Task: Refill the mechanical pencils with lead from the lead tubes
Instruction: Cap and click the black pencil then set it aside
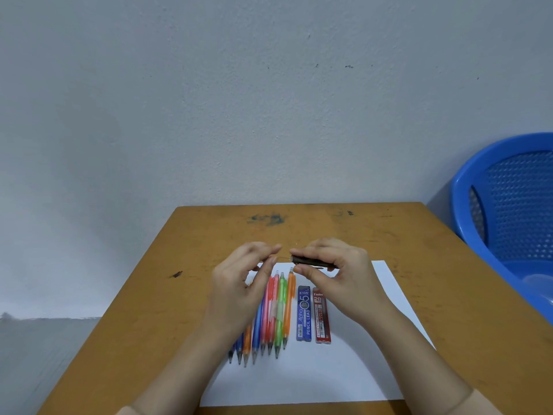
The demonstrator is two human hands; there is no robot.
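Several coloured mechanical pencils (pixel 276 313) lie side by side on a white sheet (pixel 302 375), tips toward me. Right of them lie a blue lead tube (pixel 304 314) and a red lead tube (pixel 322 317). My right hand (pixel 338 277) grips a dark lead tube (pixel 302 260) held sideways above the pencils. A thin lead (pixel 284 258) sticks out of its left end. My left hand (pixel 242 280) pinches that lead between thumb and forefinger, close to the tube's mouth.
The wooden table (pixel 449 310) stands against a grey wall. A blue plastic basket (pixel 508 211) sits off the table's right edge. Dark stains mark the tabletop near the far edge and the left side.
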